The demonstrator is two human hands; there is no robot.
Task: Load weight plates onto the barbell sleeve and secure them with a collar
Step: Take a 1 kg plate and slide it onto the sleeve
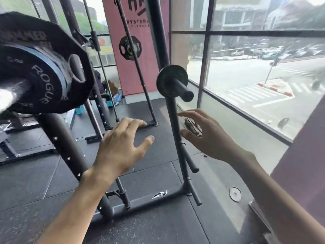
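The barbell sleeve [12,92] juts toward me at the upper left, carrying a small black ROGUE plate [40,85], a blue plate [52,62] behind it and a large black plate [58,32] at the back. No collar shows on the sleeve. A small round plate [169,80] sits on a storage peg [184,91] of the rack upright. My left hand [121,147] hovers below the barbell, fingers spread, holding nothing. My right hand [202,132] reaches toward the upright below that peg, fingers relaxed and empty.
The black rack upright [177,138] with lower pegs [190,162] stands between my hands. A thick studded post [66,148] rises at the left. Another plate [129,48] hangs on a far rack. A glass window wall [246,85] runs along the right. Rubber mats cover the floor.
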